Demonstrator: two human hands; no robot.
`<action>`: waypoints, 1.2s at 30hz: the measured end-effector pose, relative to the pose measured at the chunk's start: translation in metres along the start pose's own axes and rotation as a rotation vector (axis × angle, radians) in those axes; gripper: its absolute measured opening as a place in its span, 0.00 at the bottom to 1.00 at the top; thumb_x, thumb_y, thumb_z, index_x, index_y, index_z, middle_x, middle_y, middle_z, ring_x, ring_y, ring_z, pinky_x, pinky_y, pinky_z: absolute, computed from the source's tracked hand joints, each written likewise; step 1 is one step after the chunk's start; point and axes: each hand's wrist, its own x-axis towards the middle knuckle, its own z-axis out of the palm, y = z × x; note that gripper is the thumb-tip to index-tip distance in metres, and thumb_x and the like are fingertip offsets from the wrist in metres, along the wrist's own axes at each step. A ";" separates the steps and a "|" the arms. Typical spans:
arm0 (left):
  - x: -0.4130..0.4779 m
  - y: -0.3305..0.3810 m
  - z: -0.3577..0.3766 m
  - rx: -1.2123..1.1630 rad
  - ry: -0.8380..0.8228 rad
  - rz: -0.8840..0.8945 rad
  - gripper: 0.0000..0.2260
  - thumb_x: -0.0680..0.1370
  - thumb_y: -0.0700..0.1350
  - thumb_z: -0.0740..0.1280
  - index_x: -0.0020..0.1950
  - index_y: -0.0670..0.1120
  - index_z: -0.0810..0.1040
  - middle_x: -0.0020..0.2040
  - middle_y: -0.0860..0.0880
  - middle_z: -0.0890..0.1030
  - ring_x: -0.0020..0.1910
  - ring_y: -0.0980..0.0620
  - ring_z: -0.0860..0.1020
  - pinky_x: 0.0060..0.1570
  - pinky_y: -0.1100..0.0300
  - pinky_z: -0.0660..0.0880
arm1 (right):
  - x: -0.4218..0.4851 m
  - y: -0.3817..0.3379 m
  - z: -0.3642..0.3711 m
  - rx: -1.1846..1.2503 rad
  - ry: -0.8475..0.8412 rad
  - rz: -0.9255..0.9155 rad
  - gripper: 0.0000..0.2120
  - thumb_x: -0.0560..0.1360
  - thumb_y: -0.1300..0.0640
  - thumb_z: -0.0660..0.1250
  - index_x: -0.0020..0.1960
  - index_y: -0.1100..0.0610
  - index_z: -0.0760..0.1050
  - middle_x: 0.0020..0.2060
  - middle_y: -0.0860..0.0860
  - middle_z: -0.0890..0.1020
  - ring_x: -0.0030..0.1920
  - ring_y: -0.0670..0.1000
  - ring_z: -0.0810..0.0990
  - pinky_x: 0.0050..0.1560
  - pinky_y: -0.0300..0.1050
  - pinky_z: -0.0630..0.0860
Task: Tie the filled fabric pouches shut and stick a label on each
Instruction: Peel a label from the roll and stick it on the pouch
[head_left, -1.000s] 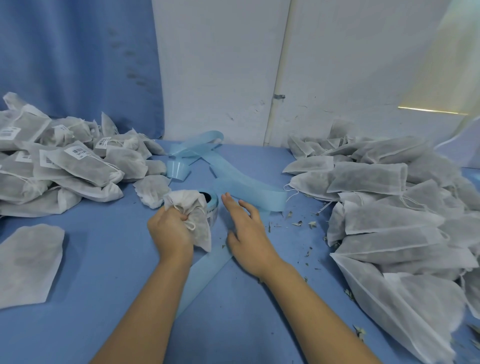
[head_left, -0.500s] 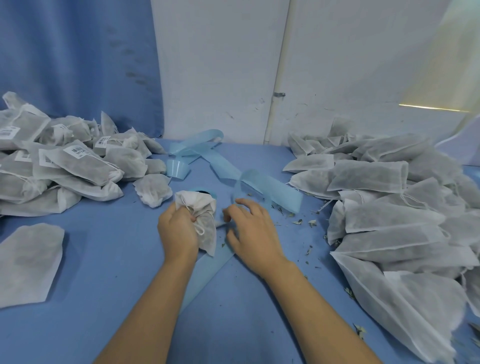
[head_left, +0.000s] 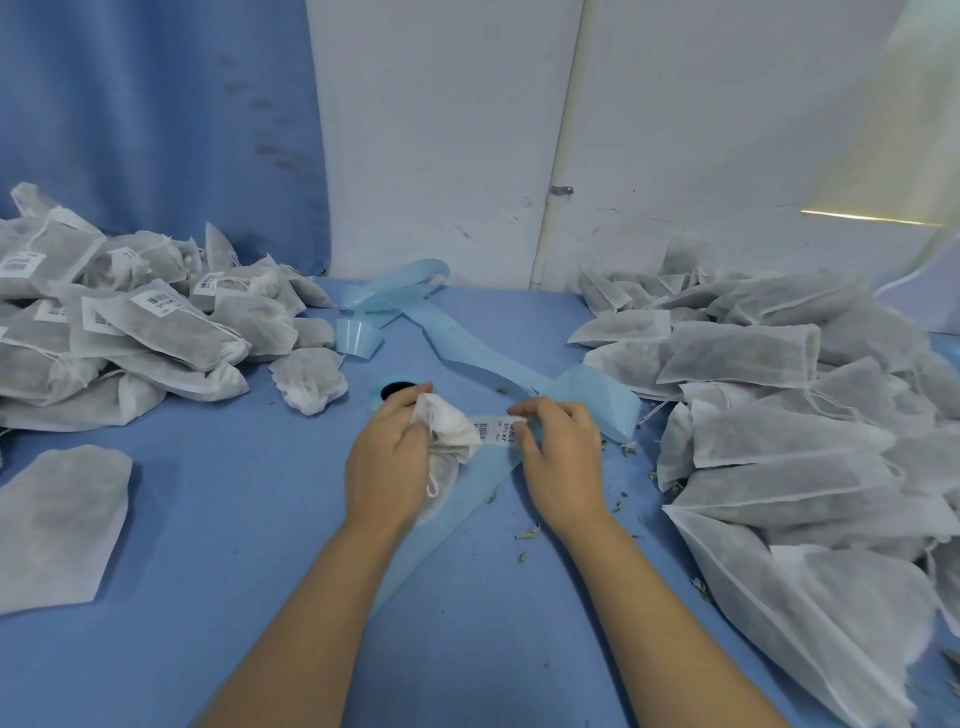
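Observation:
My left hand (head_left: 387, 457) grips a tied white fabric pouch (head_left: 451, 431) by its gathered neck, just above the blue table. A drawstring loop hangs from the pouch. My right hand (head_left: 558, 449) pinches a white barcode label (head_left: 494, 431) by its right end; the label's left end lies against the pouch. Under both hands runs a pale blue backing strip (head_left: 467, 488) from the label roll (head_left: 395, 389), which is mostly hidden behind my left hand.
A heap of labelled, tied pouches (head_left: 156, 332) fills the left. A heap of unlabelled filled pouches (head_left: 779, 415) covers the right. One flat pouch (head_left: 57, 525) lies near left. Used blue backing strip (head_left: 395, 301) curls toward the wall. Herb crumbs dot the table (head_left: 234, 519).
My right hand has peeled a label off the blue strip and brought it to the pouch. My left hand has shifted the pouch slightly right and nearer.

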 end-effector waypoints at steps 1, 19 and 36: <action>0.000 0.000 0.001 0.036 -0.037 0.003 0.15 0.73 0.49 0.55 0.48 0.54 0.81 0.47 0.64 0.80 0.52 0.54 0.78 0.53 0.55 0.73 | -0.001 -0.001 -0.001 0.008 0.014 -0.022 0.09 0.78 0.61 0.63 0.55 0.53 0.79 0.42 0.36 0.68 0.56 0.48 0.69 0.58 0.42 0.64; -0.004 0.019 -0.003 -0.220 -0.315 -0.117 0.09 0.58 0.38 0.56 0.25 0.51 0.71 0.26 0.59 0.70 0.27 0.62 0.68 0.29 0.71 0.65 | -0.014 -0.014 0.003 0.248 -0.135 0.117 0.16 0.79 0.61 0.63 0.66 0.56 0.72 0.59 0.46 0.78 0.60 0.45 0.75 0.57 0.32 0.67; 0.001 0.014 -0.003 -0.249 -0.293 -0.176 0.20 0.59 0.39 0.57 0.45 0.30 0.73 0.43 0.44 0.72 0.43 0.49 0.70 0.46 0.57 0.65 | -0.006 -0.006 -0.002 0.841 -0.074 0.401 0.06 0.77 0.63 0.66 0.47 0.55 0.79 0.37 0.45 0.85 0.39 0.41 0.82 0.42 0.31 0.75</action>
